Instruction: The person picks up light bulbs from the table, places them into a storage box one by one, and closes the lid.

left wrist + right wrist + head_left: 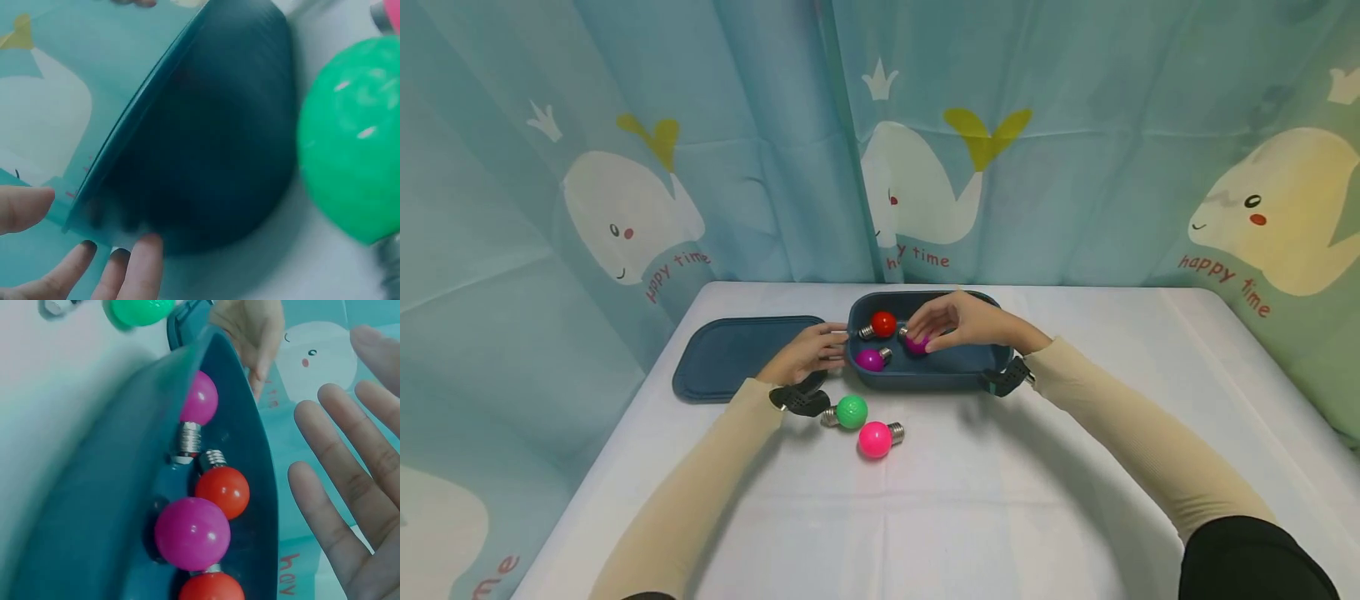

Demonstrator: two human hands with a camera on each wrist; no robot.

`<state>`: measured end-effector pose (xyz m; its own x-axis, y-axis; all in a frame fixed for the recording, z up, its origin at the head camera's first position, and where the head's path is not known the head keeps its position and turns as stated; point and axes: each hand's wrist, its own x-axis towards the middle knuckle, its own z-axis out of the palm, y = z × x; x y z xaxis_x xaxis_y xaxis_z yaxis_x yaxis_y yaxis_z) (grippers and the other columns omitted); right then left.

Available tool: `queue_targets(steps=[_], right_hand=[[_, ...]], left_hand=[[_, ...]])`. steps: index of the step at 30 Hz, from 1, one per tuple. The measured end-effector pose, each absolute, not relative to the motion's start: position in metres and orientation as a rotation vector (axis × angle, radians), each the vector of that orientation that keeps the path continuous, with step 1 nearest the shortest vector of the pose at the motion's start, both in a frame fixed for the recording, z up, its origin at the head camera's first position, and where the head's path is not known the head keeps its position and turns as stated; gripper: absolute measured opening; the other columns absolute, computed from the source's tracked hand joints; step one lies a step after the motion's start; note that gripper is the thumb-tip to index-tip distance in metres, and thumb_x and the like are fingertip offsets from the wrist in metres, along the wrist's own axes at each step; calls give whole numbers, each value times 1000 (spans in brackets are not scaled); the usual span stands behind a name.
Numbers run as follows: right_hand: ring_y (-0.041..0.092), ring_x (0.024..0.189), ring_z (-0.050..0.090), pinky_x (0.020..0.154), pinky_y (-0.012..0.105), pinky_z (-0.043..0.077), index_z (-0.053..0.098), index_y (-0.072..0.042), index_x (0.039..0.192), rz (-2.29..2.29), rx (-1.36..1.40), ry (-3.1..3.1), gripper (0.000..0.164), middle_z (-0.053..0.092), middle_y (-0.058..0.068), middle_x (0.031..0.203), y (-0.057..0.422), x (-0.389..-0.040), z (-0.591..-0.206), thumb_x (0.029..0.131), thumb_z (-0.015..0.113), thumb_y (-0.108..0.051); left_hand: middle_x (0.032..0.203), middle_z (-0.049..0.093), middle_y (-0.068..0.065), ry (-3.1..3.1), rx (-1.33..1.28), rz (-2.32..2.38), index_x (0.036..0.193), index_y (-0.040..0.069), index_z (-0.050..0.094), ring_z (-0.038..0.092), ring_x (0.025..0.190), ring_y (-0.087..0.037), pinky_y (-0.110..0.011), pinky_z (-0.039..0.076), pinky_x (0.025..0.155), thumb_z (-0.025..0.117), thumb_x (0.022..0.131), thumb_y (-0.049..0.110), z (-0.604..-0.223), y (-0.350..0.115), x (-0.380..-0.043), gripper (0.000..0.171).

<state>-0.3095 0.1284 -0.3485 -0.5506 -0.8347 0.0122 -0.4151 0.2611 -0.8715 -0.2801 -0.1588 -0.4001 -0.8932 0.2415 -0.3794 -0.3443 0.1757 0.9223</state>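
Note:
A dark blue box point(925, 382) stands near the table's far edge with colored bulbs lying inside. My left hand point(808, 350) is at its left end, fairly straight fingertips right at the end wall in the left wrist view. Over the box hovers my right hand point(962, 321), its fingers spread and holding nothing in the right wrist view. Beneath that hand lies a purple bulb point(192, 534), partly covered by it in the head view. A red bulb point(222, 492) and another purple bulb point(870, 360) lie toward the left end. A second red bulb point(212, 590) shows only in the right wrist view.
A green bulb point(852, 412) and a pink bulb point(876, 440) lie on the white tablecloth point(955, 517) in front of the box. To the left is a flat dark blue lid point(730, 354). A whale-print curtain point(775, 167) hangs behind the table.

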Motion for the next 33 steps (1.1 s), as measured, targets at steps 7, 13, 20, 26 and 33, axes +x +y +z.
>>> queue_targets(steps=[7, 13, 20, 26, 33], right_hand=[[43, 104, 60, 91, 35, 55, 58, 8, 120, -1260, -1148, 2064, 44, 63, 24, 116, 135, -294, -354, 81, 73, -6], [43, 101, 61, 92, 43, 53, 58, 8, 117, -1283, -1217, 2011, 43, 63, 28, 112, 137, -280, -362, 81, 73, -10], [42, 98, 62, 89, 54, 50, 60, 6, 114, -1302, -1310, 1925, 36, 63, 30, 107, 133, -263, -375, 81, 72, -4], [43, 98, 62, 89, 55, 50, 60, 7, 114, -1320, -1298, 1881, 37, 62, 32, 108, 127, -250, -388, 79, 70, 4], [36, 101, 63, 91, 44, 53, 63, 2, 114, -1347, -1243, 1951, 38, 66, 22, 111, 119, -241, -402, 79, 74, -7]], left_hand=[[145, 37, -22, 2013, -105, 1761, 146, 3, 29, 43, 129, -35, -44, 39, 110, 42, 100, 13, -394, -163, -295, 49], [146, 35, -22, 1996, -105, 1748, 147, 3, 28, 40, 131, -35, -43, 38, 110, 44, 100, 13, -392, -161, -304, 51], [147, 35, -20, 1986, -111, 1740, 146, 4, 28, 38, 134, -35, -44, 38, 111, 45, 99, 9, -394, -159, -311, 51], [148, 35, -20, 2000, -67, 1703, 147, 4, 26, 37, 135, -34, -44, 37, 111, 47, 98, 9, -394, -159, -314, 54], [148, 33, -22, 2002, -25, 1684, 148, 3, 21, 34, 137, -35, -44, 35, 113, 48, 98, 8, -393, -157, -315, 58]])
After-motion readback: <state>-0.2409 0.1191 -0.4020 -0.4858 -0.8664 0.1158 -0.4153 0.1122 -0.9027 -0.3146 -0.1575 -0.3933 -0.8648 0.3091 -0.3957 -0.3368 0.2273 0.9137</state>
